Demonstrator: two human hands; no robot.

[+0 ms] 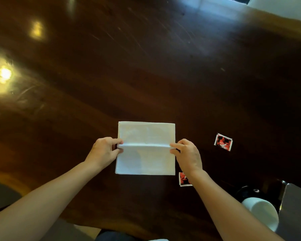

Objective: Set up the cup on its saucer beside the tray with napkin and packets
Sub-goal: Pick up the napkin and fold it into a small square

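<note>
Dark wood: the glossy brown wooden worktop [146, 66] fills the view, with bright lamp glare at its left and a pale sheen at the far right.
Napkin: a white square paper napkin [145, 160] lies flat on the worktop at centre, with a raised crease running left to right across its middle.
Left hand: the left hand [103, 151] pinches the left end of the crease between thumb and fingers, narrowly closed on the paper.
Right hand: the right hand [187, 156] pinches the right end of the same crease, likewise closed on it.
Far packet: a small red, black and white paper packet [223, 142] lies on the worktop to the right of the napkin, well apart from it.
Near packet: a second red, black and white packet [183, 179] lies just beside the napkin's near right corner, partly hidden by the right wrist.
Cup: a white ceramic cup [262, 213] sits at the near right, beside the right forearm.
Dark round piece: a black glossy round object [246, 192] lies just beyond the cup; whether it is the saucer I cannot tell.
Grey slab: a flat grey surface [295, 213] occupies the near right corner; whether it is the tray I cannot tell.
</note>
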